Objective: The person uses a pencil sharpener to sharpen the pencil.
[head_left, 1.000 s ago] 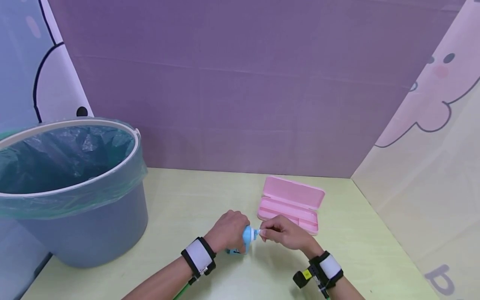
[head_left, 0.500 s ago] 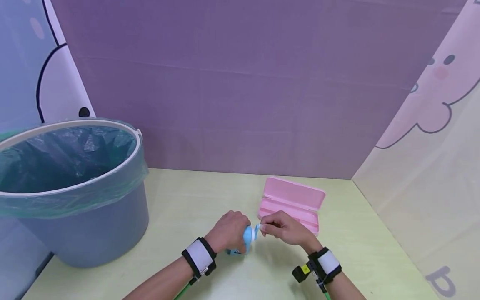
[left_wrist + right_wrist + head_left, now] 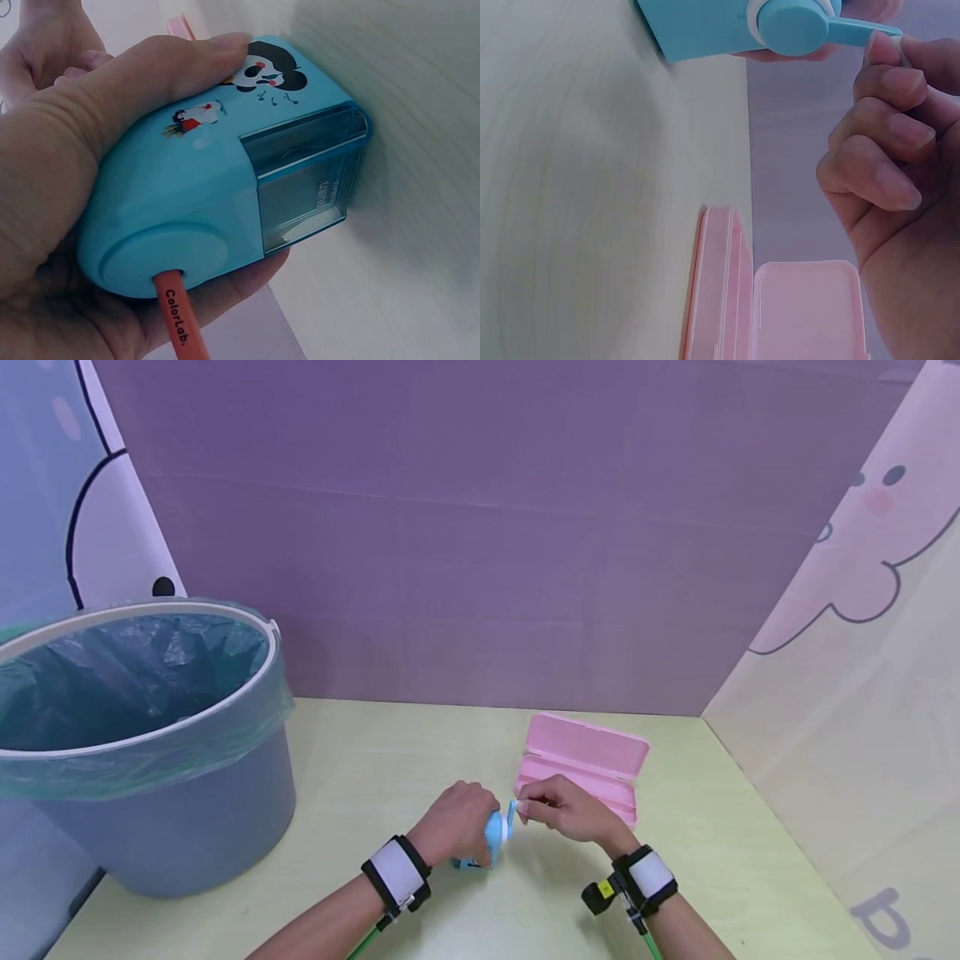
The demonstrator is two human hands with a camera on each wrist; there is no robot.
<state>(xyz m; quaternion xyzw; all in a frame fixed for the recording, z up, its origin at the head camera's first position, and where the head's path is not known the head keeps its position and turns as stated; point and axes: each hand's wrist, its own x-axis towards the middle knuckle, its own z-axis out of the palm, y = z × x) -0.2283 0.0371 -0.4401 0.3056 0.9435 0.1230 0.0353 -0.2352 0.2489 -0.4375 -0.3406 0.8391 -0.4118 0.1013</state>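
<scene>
My left hand grips a light blue crank pencil sharpener on the table. Panda artwork decorates its side, and a see-through shavings drawer is at its base. An orange-red pencil printed "ColorLab." sticks out of the sharpener's round hole. On the opposite face is the crank handle. My right hand pinches the handle's end between thumb and index finger, its other fingers curled in the right wrist view. Just beyond the right hand lies a pink pencil case, its lid raised.
A large grey-blue bin lined with a green plastic bag stands at the left. A purple wall closes off the back of the pale table, and a printed panel slopes along the right side.
My right hand has moved slightly up and away with the crank handle, which has turned from pointing toward the right hand to pointing up. My left hand keeps the sharpener in place.
</scene>
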